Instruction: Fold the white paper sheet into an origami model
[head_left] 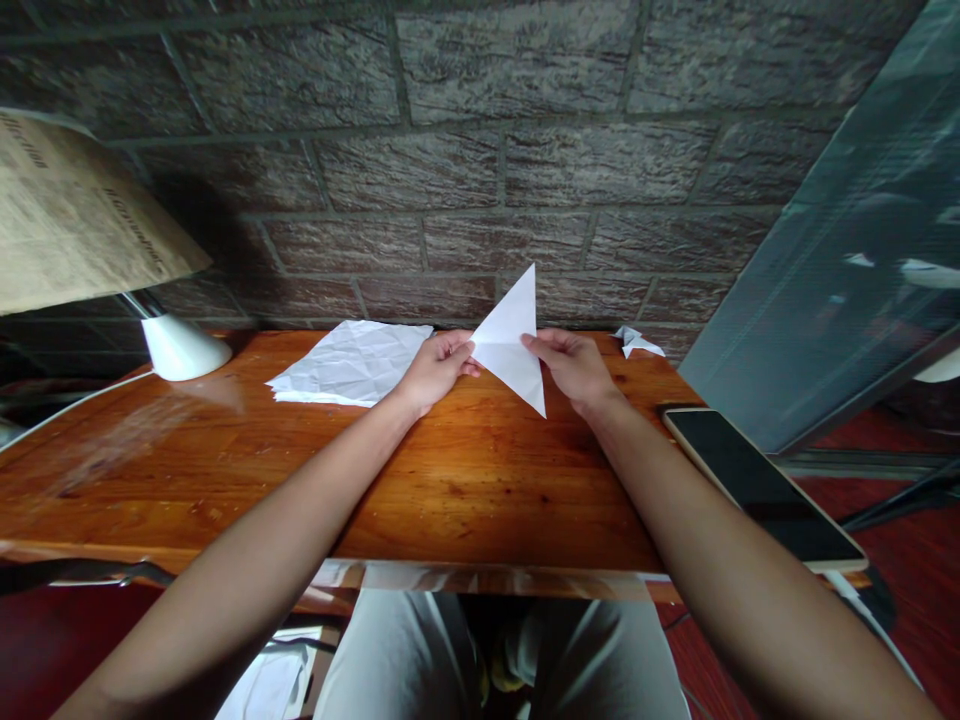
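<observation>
Left hand (435, 368) and right hand (574, 365), each grip closed in a pinch, steady opposite sides of the folded paper triangle (514, 345) upright over the table (480, 480), apparently keeping layers aligned.

Place: you are sitting at what is looking like a home study corner.
Desk: a varnished wooden desk (480, 480) is standing against a brick wall (450, 170).
Lamp: a shaded lamp (184, 345) is sitting at its far left corner.
Phone: a phone (757, 485) is lying along its right edge.
Paper: a crumpled sheet (349, 365) is lying near its far edge.
</observation>
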